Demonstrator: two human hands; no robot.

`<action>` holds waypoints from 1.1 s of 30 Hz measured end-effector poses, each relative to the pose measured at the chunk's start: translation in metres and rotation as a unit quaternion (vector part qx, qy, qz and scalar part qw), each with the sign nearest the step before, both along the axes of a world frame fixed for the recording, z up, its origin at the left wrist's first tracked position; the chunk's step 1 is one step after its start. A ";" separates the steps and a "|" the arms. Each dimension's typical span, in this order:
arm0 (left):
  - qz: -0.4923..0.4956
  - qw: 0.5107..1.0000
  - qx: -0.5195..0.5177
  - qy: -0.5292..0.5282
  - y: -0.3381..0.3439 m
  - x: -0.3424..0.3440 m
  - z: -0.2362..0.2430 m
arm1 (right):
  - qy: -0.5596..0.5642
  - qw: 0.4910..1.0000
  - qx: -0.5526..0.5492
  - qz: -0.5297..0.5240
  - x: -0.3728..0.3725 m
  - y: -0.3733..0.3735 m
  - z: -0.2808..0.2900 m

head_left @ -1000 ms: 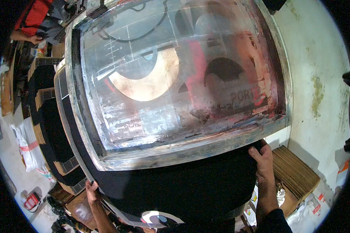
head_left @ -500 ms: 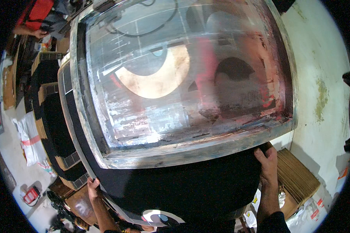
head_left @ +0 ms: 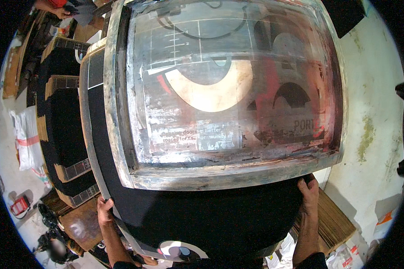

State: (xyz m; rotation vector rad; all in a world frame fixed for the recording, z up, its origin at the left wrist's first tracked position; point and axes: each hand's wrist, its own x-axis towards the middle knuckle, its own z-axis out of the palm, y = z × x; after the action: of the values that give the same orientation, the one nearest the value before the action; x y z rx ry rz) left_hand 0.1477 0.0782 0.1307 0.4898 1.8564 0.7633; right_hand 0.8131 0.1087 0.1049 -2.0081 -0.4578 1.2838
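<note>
A printing screen (head_left: 238,181) with a pale wooden frame fills the upper middle, its see-through mesh smeared with white and red ink. Below it lies black cloth (head_left: 202,206) stretched over a flat board (head_left: 95,163), with a printed white and blue eye shape (head_left: 179,250) near its front end. My left hand (head_left: 105,211) is closed round the board's left edge, thumb on top. At the right edge, my right hand (head_left: 309,193) grips the same board just under the screen's front corner; its fingers are hidden underneath.
More boards covered in black cloth (head_left: 60,130) stand in a row to the left. A stack of brown cardboard (head_left: 334,219) sits at the lower right beside the pale wall (head_left: 363,98). White sacks (head_left: 27,139) lie on the left floor. Another person's hand (head_left: 60,12) shows at the top left.
In the picture the screen has shifted to the right and slightly up, and the surroundings have shifted with my viewpoint. Both hands keep their hold on the board. The other person's hand appears higher.
</note>
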 end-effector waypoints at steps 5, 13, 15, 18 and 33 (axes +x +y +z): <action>0.015 0.999 0.022 -0.022 -0.002 0.000 -0.006 | -0.003 1.000 -0.008 -0.015 0.005 -0.006 -0.004; 0.016 0.999 0.023 -0.030 -0.001 0.005 -0.003 | 0.027 0.999 0.026 -0.009 -0.002 0.002 0.001; 0.021 0.999 0.023 -0.023 -0.002 0.005 -0.003 | -0.009 1.000 -0.007 -0.008 -0.002 0.003 0.004; 0.019 1.000 0.022 -0.013 -0.003 0.002 -0.003 | -0.036 0.998 -0.041 -0.012 -0.003 0.004 0.008; 0.001 1.000 0.016 -0.026 0.000 0.000 -0.003 | 0.020 0.999 -0.026 -0.018 0.000 0.007 0.011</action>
State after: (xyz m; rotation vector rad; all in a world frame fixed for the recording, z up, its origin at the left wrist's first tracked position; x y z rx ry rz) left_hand 0.1476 0.0779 0.1279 0.4852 1.7998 0.8003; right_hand 0.8127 0.1161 0.1157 -2.0204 -0.3701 1.3234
